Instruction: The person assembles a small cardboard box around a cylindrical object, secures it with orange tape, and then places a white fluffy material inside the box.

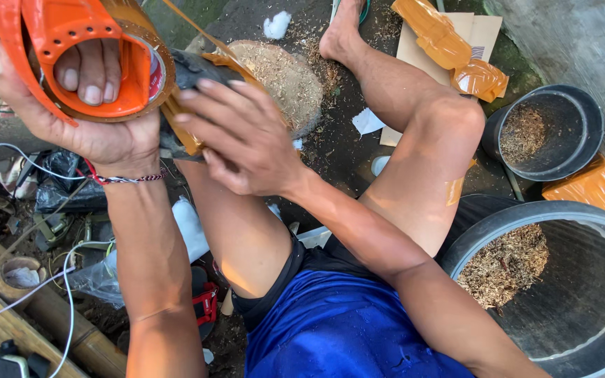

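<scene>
A: What is going on right now?

B: Taping, I judge. The left hand [85, 105] is gripping an orange plastic tape dispenser [71, 49], fingers curled through the brown tape roll [152, 70].

A: And the other?

B: The right hand [246, 136] is pressing a dark wrapped bundle [194, 70], fingers spread flat over it, just beside the roll. Next, the strip probably needs pulling taut.
</scene>
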